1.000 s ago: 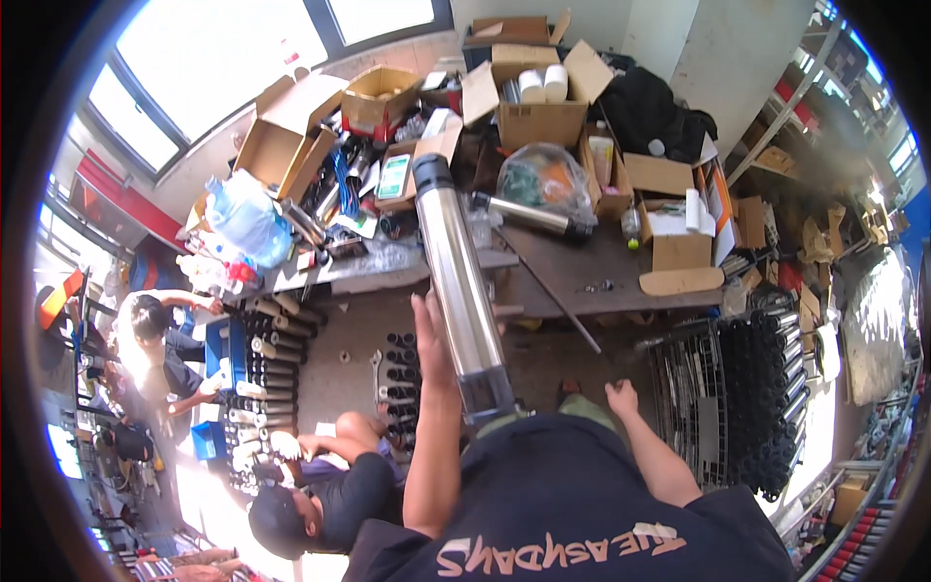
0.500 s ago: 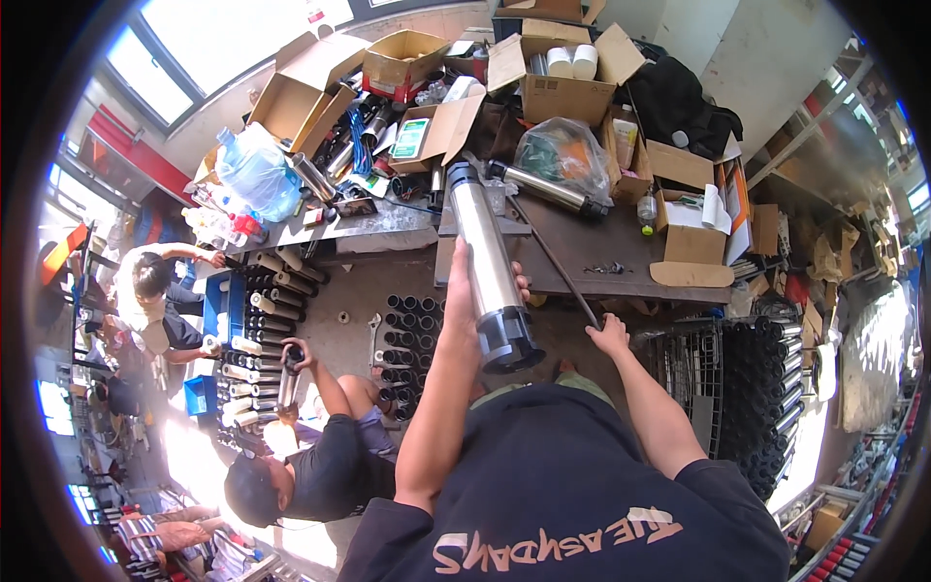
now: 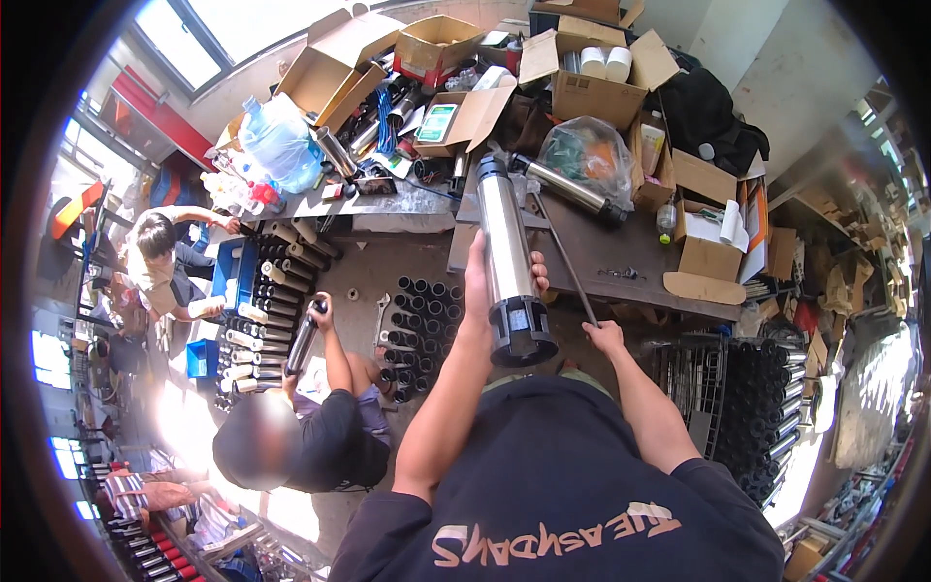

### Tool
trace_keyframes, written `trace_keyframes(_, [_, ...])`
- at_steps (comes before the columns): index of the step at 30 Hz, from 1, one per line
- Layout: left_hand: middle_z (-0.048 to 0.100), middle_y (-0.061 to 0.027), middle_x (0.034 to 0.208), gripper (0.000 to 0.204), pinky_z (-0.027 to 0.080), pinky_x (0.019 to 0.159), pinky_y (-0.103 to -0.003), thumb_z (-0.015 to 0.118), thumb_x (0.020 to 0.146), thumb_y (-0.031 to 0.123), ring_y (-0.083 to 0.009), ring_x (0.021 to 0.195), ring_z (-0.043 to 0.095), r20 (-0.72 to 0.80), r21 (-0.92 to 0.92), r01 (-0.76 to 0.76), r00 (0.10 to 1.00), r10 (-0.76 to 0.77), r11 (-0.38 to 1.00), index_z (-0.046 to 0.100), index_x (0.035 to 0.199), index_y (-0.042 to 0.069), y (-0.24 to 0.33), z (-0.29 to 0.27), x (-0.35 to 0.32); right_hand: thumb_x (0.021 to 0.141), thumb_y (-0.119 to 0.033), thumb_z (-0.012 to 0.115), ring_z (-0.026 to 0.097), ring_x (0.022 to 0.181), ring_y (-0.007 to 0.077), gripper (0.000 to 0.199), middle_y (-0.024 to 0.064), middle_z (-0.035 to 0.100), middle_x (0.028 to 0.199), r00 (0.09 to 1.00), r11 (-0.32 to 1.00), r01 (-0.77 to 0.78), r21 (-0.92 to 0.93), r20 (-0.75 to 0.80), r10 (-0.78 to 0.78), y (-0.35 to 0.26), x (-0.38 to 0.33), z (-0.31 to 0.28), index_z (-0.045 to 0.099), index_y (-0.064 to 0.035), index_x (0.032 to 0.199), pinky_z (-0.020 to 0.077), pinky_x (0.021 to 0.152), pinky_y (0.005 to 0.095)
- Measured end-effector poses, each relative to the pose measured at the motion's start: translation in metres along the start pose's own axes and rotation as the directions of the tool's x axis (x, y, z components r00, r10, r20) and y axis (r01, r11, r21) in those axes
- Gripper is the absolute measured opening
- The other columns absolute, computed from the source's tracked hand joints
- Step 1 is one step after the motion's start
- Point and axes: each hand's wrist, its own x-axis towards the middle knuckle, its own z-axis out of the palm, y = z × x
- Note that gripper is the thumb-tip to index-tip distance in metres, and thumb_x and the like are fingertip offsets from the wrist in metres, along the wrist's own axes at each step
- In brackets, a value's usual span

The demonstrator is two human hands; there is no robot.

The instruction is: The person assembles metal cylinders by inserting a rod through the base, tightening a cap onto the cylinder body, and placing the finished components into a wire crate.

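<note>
My left hand is wrapped round a shiny steel cylinder, held at a slant in front of me over the bench's front edge. Its near end carries a black slotted end piece, and its far end has a narrower black collar. Lower right of it, my right hand is closed on the near end of a long thin dark rod. The rod's far end reaches over the bench beside the cylinder's far end; whether the two touch, I cannot tell. Another steel cylinder with black ends lies behind them.
The dark workbench bears open cardboard boxes, a clear bag and a blue water jug. Black tubes stand on the floor. Two co-workers sit at the left, one holding a cylinder. A rack of black tubes stands right.
The view has shifted slightly, moving the bench rightward in the picture. The cylinder's near end has risen a little in the picture. Both hands keep their hold. The nearer co-worker's cylinder is higher.
</note>
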Motion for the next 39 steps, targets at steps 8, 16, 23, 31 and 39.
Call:
trace_keyframes(8, [0.052, -0.018, 0.103, 0.065, 0.055, 0.076, -0.04, 0.053, 0.096, 0.057, -0.0263, 0.084, 0.057, -0.026, -0.058, 0.046, 0.999, -0.047, 0.997, 0.044, 0.123, -0.002, -0.001, -0.009, 0.0, 0.094, -0.025, 0.063, 0.057, 0.056, 0.0128, 0.024, 0.007, 0.07, 0.079, 0.969, 0.935, -0.115, 0.337, 0.243, 0.032, 0.038, -0.005, 0.005, 0.071, -0.0044, 0.102, 0.0436, 0.047, 0.0297])
trace_keyframes(16, [0.055, -0.0146, 0.093, 0.077, 0.057, 0.073, -0.037, 0.047, 0.092, 0.068, -0.0247, 0.08, 0.059, -0.136, -0.035, 0.054, 0.989, -0.059, 0.998, 0.048, 0.106, -0.008, -0.016, -0.006, -0.001, 0.092, -0.043, 0.062, 0.061, 0.057, 0.0234, 0.038, 0.009, 0.066, 0.067, 0.991, 0.991, 0.05, 0.124, -0.13, -0.034, 0.06, -0.035, -0.008, 0.073, -0.0074, 0.086, 0.0442, 0.051, 0.0393])
trace_keyframes(23, [0.06, -0.0104, 0.097, 0.056, 0.051, 0.078, -0.035, 0.061, 0.089, 0.046, -0.022, 0.085, 0.055, -0.16, -0.145, 0.038, 0.985, -0.062, 0.989, 0.054, 0.119, -0.001, -0.039, -0.024, -0.033, 0.086, -0.057, 0.067, 0.06, 0.062, 0.043, 0.057, 0.0207, 0.056, 0.059, 0.849, 0.99, 0.116, -0.08, -0.509, -0.14, 0.055, -0.13, -0.044, 0.063, -0.0036, 0.066, 0.0441, 0.056, 0.048])
trace_keyframes(31, [0.058, -0.0202, 0.103, 0.049, 0.06, 0.076, -0.032, 0.07, 0.081, 0.037, -0.0273, 0.088, 0.061, -0.322, -0.392, -0.258, 0.938, 0.131, 0.883, 0.058, 0.102, -0.007, -0.001, -0.02, 0.031, 0.087, -0.028, 0.073, 0.038, 0.043, 0.0189, 0.042, 0.0137, 0.041, 0.049, 0.747, 0.883, 0.466, -0.046, -0.514, -0.421, 0.008, -0.136, -0.117, 0.056, 0.0004, 0.061, 0.0317, 0.046, 0.0369])
trace_keyframes(39, [0.056, -0.018, 0.102, 0.048, 0.063, 0.073, -0.035, 0.066, 0.084, 0.042, -0.0301, 0.09, 0.061, -0.433, -0.377, -0.151, 0.901, -0.03, 0.914, 0.059, 0.101, -0.002, 0.086, -0.015, 0.108, 0.083, -0.026, 0.076, 0.044, 0.044, 0.0224, 0.033, 0.014, 0.046, 0.051, 0.579, 0.653, 0.709, -0.264, -0.31, -0.754, -0.073, -0.045, -0.228, 0.063, -0.0004, 0.067, 0.0351, 0.047, 0.036])
